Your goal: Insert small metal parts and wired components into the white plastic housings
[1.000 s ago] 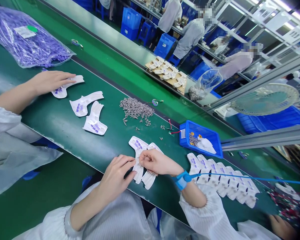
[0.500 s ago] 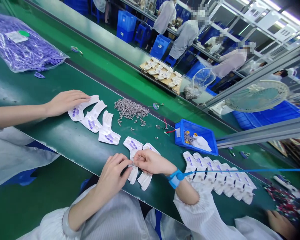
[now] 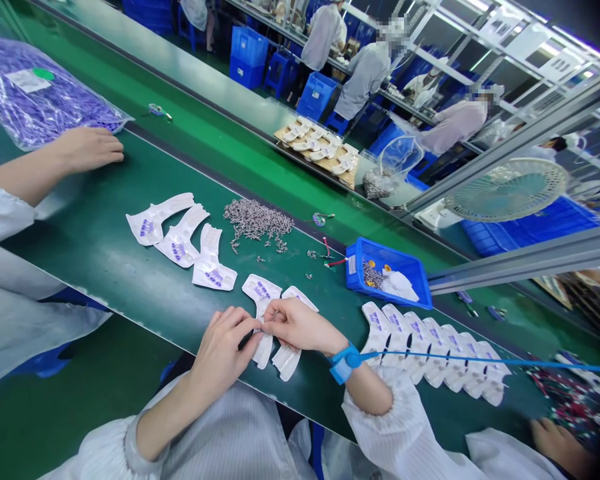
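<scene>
Nearer us than the blue bin (image 3: pixel 407 263) and to its left, our left hand (image 3: pixel 227 350) and right hand (image 3: pixel 300 325) meet over a white shell (image 3: pixel 261 292), fingertips drawn together — gripping what, we cannot tell. Its long axis runs away from us, broad purple-marked end farthest. The bin holds small metal parts (image 3: pixel 373 275) — something white (image 3: pixel 399 285) beside them.
</scene>
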{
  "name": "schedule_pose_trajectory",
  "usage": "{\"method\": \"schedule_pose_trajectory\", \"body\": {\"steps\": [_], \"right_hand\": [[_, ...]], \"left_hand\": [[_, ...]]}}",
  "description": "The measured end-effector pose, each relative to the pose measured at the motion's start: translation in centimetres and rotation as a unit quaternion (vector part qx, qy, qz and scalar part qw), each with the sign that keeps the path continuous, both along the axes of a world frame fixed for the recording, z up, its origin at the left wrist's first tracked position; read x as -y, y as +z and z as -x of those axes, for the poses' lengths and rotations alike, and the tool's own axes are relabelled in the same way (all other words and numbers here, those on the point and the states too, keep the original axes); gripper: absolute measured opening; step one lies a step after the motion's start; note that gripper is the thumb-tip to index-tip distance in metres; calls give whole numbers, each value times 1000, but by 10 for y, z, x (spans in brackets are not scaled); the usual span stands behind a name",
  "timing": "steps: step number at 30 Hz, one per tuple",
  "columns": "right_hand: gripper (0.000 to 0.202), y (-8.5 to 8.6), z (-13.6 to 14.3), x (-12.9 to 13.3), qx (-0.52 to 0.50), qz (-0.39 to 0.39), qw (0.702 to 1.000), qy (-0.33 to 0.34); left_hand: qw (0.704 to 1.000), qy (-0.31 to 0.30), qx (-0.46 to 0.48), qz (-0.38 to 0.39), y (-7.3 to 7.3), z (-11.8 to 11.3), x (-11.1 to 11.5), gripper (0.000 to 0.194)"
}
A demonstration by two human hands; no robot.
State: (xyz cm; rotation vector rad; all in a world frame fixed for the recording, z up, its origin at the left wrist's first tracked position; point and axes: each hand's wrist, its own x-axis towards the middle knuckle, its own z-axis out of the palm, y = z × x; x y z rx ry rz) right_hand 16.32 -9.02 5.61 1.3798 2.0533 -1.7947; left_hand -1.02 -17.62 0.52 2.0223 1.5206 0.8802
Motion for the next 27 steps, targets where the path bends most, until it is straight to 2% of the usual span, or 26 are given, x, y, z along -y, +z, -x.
{"method": "schedule_pose_trajectory", "body": {"steps": [4, 8, 10, 12, 14, 17, 20, 22, 27], "right_hand": [[11, 4, 8, 4, 42, -44, 998, -4], [13, 6, 11, 7, 41, -141, 989, 1], [12, 8, 5, 11, 8, -184, 982, -45], [12, 9, -7, 23, -13, -234, 963, -129], [12, 9, -21, 43, -2, -316, 930, -188], [13, 4, -43, 84, 64, -430, 885, -165], [32, -5, -61, 120, 138, -446, 874, -136], [31, -11, -73, 135, 173, -434, 871, -150], [24, -16, -96, 145, 190, -434, 853, -217]], "left_hand": [[1000, -10, 2, 20, 1, 2, 0, 12], [999, -23, 14, 34, 3, 5, 1, 13], [999, -23, 19, 31, 4, 7, 1, 16], [999, -28, 17, 28, 4, 10, 2, 18], [999, -42, 11, 26, 2, 13, 4, 18], [997, -73, -1, 7, -2, 17, 9, 19], [994, -110, -17, -9, -11, 16, 11, 21], [989, -146, -26, -12, -17, 10, 9, 24], [974, -219, -38, -33, -24, -19, -2, 26]]}}
